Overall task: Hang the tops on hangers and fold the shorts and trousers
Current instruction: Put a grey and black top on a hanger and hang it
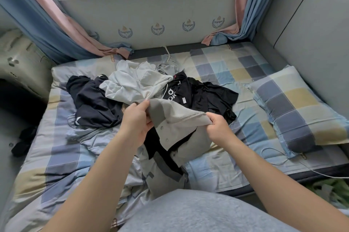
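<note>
A grey buttoned top (177, 116) with darker trim hangs lifted above the bed between both hands. My left hand (136, 120) pinches its upper edge on the left, and my right hand (217, 128) grips the stitched hem on the right. Its lower part drapes down toward my lap. Behind it lies a heap of clothes: a light grey hooded top (136, 82), a dark navy garment (90, 101) at the left, and a black garment with white lettering (207, 96) at the right. No hanger is in view.
The checked bedsheet (226, 65) covers the bed. A matching pillow (294, 111) lies at the right by the grey padded wall. Curtains (62, 30) hang at both sides of the window. A white cable (311, 170) runs along the bed's right edge. Dark cloth (24, 143) lies on the floor at left.
</note>
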Motion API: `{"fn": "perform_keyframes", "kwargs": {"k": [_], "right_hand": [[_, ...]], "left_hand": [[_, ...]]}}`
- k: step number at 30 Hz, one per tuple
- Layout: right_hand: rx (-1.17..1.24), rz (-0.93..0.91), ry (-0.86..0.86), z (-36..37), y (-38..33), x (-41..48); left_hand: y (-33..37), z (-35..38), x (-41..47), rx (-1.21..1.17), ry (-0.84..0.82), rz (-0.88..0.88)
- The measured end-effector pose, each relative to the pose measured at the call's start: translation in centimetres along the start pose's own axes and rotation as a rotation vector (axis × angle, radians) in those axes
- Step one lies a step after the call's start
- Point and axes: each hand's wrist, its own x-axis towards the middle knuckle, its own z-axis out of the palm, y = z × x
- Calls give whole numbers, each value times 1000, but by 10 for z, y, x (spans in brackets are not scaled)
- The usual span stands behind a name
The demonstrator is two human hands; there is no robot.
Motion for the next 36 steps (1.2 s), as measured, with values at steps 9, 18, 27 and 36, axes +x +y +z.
{"fn": "perform_keyframes", "kwargs": {"k": [9,18,27,36], "right_hand": [[73,-123,24,-19,-45,-20],[224,-222,-136,-19,-73,-33],[20,-119,-273,7,-17,-21],[-208,35,-194,15,38,-14]], "left_hand": [[-33,0,-5,799,12,364],[-44,12,-17,962,-346,592],[-3,25,-45,550,-280,661],[10,-4,-32,496,-133,630]]}}
